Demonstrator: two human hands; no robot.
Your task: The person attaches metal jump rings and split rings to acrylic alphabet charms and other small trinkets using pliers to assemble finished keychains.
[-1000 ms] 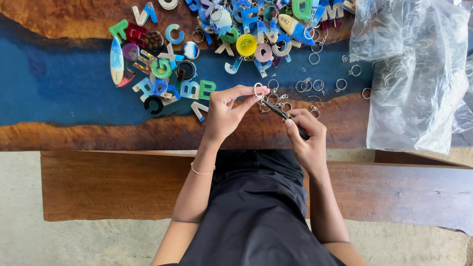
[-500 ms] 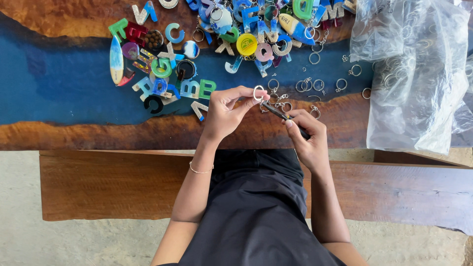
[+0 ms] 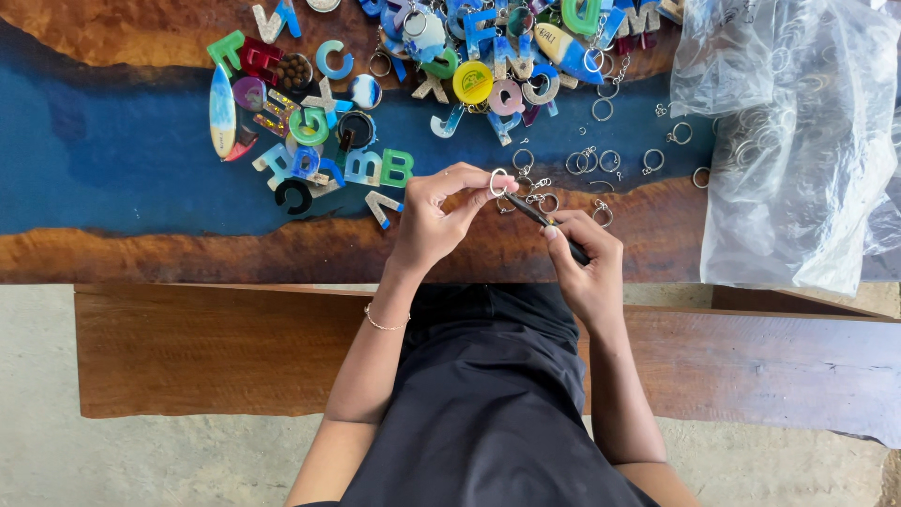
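- Pinching a small metal key ring (image 3: 498,181) between thumb and fingertips, the left hand (image 3: 434,218) hovers over the near wooden edge of the table (image 3: 188,249), wrist bent upward and fingers curled in toward the ring.
- A thin bracelet (image 3: 383,323) circles the left forearm just below the wrist.
- The right hand (image 3: 580,263) is closed around a slim dark hand tool (image 3: 549,223), fingers wrapped tight on its handle; the tool's tip angles up and left to meet the key ring.
- Both forearms rise from the dark lap at the bottom of the view and converge above the table edge.
- The key ring sits at the centre of the view, held just above the brown wood, near a scatter of loose key rings (image 3: 601,161) on the blue resin strip.
- Coloured letter charms (image 3: 371,167) lie heaped farther off; the heap is cut off by the top edge.
- A clear plastic bag (image 3: 798,141) at the right holds more rings, hard to make out through the wrinkled film, and runs out of view.
- The tool's handle is mostly hidden by the right fingers, so its kind cannot be told.
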